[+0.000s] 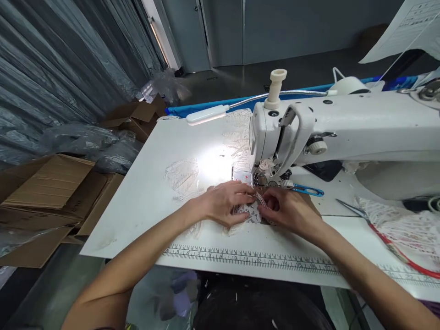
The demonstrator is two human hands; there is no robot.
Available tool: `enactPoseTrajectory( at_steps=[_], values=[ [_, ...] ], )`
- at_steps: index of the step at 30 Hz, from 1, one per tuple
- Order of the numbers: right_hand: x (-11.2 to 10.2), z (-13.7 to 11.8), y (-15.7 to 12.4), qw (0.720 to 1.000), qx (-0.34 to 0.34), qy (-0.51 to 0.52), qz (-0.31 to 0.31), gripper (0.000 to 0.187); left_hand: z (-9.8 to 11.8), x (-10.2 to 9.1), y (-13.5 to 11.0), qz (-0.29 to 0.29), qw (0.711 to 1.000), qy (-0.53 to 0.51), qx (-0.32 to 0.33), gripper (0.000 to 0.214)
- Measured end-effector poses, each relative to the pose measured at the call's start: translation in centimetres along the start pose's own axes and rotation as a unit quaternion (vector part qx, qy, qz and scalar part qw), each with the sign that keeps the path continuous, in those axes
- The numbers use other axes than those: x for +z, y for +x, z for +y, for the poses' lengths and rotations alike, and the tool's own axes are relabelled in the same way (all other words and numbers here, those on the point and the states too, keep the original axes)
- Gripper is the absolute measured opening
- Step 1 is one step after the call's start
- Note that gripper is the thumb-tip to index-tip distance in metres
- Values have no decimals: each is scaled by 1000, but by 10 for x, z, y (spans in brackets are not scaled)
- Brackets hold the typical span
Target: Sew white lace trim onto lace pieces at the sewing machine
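Note:
My left hand [228,201] lies over a small piece of white lace [253,213] on the sewing table, its fingers stretched out and a little apart. From the other side, my right hand [288,210] has its fingers curled and pinches a narrow lace trim [260,199] at the edge of that piece. Both hands are just in front of the needle area of a white sewing machine [271,137]. My right fingertips are partly hidden. Behind my right hand lies a blue thread snipper [308,190].
Lace pieces [182,176] lie left of the machine under a lamp [207,114]. Scissors [350,207] and a lace heap [405,224] are at the right. A ruler strip [240,257] runs along the front edge. Cardboard boxes [51,183] stand left of the table.

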State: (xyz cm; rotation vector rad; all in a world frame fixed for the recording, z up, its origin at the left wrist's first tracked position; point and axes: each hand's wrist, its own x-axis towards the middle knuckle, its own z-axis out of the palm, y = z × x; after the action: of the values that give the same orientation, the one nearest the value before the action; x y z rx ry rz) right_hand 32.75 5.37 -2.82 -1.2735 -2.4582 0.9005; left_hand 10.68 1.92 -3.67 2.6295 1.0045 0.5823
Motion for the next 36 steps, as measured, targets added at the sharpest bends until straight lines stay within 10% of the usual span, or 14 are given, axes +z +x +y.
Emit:
enactPoseTrajectory(
  at_steps=[7, 17, 28, 36],
  values=[
    [5, 2, -2, 997, -11, -64, 47, 19, -3, 9, -11, 11, 994, 104, -24, 50],
    [31, 5, -20, 988, -36, -53, 143, 27, 30, 19, -4, 151, 973, 161, -74, 21],
    [-1, 14, -3, 990, -132, -57, 1, 28, 21, 31, -7, 91, 992, 63, -67, 15],
    [9, 42, 8, 985, -133, -86, 66, 36, 20, 28, -8, 110, 989, 71, -63, 19]
  ],
)
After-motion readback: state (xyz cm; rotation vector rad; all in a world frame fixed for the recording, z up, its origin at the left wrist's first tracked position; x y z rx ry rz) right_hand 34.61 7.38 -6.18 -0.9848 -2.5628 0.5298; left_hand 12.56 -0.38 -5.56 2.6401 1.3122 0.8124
